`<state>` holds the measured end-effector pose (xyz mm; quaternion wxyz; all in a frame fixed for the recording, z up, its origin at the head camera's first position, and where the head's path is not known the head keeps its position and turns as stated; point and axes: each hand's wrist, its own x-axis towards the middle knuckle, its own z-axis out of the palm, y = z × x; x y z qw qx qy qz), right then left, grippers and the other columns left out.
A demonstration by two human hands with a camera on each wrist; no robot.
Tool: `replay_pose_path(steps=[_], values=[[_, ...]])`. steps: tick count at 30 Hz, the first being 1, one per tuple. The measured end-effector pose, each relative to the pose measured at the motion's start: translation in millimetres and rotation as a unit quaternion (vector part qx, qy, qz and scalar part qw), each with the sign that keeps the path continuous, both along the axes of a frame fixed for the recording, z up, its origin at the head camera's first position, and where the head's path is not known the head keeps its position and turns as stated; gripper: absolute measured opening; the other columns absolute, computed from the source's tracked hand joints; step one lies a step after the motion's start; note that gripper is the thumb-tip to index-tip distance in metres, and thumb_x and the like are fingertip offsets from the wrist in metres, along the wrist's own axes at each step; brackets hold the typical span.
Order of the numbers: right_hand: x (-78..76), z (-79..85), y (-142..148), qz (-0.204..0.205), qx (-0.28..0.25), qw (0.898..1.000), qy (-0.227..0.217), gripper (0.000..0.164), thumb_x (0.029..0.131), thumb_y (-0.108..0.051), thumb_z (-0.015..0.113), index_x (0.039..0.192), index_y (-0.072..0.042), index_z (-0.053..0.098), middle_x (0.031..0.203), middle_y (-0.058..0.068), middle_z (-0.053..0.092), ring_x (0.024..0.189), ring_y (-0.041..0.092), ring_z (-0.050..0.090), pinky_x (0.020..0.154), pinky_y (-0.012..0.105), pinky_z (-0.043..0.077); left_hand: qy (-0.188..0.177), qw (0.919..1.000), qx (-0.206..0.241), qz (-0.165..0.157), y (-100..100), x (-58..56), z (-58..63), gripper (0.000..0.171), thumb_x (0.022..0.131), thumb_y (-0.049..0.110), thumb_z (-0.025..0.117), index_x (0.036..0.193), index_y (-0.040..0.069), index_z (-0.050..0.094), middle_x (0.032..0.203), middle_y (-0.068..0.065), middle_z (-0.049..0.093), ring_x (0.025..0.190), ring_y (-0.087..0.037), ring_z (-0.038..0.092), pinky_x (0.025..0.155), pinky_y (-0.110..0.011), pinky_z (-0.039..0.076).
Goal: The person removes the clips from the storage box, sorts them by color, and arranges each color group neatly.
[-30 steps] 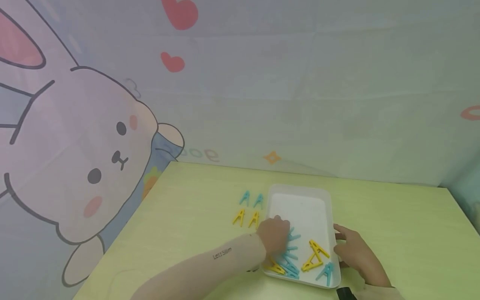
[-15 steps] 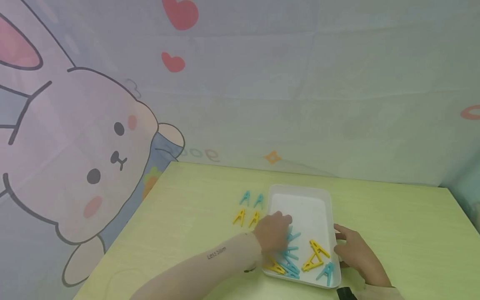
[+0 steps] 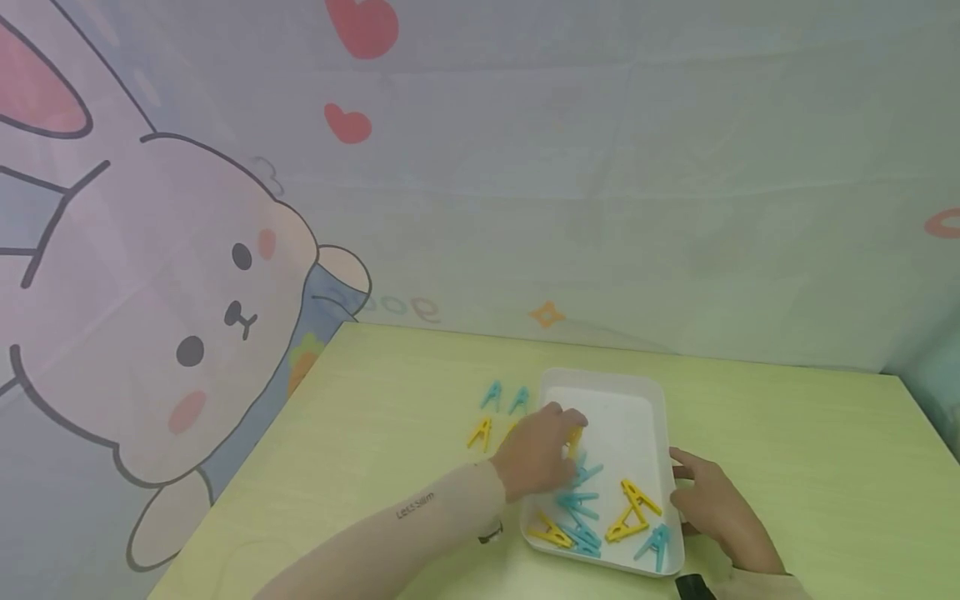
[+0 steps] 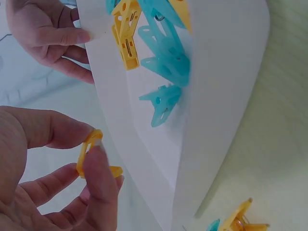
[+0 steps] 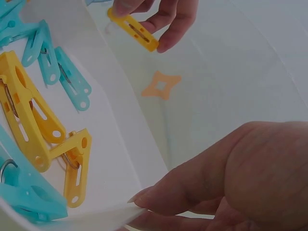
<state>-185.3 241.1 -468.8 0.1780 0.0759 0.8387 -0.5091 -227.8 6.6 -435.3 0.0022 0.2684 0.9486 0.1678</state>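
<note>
- Above the white tray [image 3: 615,408], toward its 10 o'clock side, the left hand [image 3: 534,454] has thumb and fingers nearly together, pinching a raised yellow peg [image 5: 132,30].
- At 3 o'clock, the right hand [image 3: 716,504] grips the tray's rim between thumb and fingers.
- Outside at 10 o'clock, two teal pegs [image 3: 491,396] lie side by side on the worktop [image 3: 787,450]; nearer 9 lie one yellow clip [image 3: 480,434] and a second yellow clip [image 3: 513,426], mostly hidden by the left hand.
- Inside, a teal cluster [image 3: 573,502] spans 7 to 9 o'clock, a front yellow peg [image 3: 553,533] sits at 7, crossing yellow pegs [image 3: 632,493] at 4 to 5, a lone teal peg [image 3: 658,540] at 5.
- Progress looks partial: four set out by colour, one in hand, more left in the tray.
</note>
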Motion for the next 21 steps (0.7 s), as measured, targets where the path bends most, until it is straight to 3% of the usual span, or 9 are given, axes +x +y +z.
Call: replay_pose_path(steps=[7,21], values=[[1.5,0.6,0.1,0.004,-0.001,1.000,0.003,0.066,0.079,0.007,0.041,0.141,0.005,0.018,0.132,0.034,0.029,0.086,0.027,0.057,0.060,0.040,0.051,0.020,0.9996,0.021,0.004,-12.4,-2.7,5.9,0.051,0.071,0.016,0.069,0.120,0.016,0.055,0.094,0.002,0.053,0.067,-0.008,0.046,0.057,-0.019,0.040],[1.6,1.0,-0.5,0.011,0.004,1.000,0.006,0.065,0.080,0.006,0.041,0.140,0.006,0.016,0.132,0.036,0.028,0.091,0.031,0.057,0.061,0.040,0.052,0.003,0.9940,0.073,0.082,-54.6,-23.6,4.1,0.051,0.068,0.010,0.064,0.119,0.013,0.056,0.090,-0.001,0.052,0.069,-0.013,0.048,0.057,-0.023,0.042]])
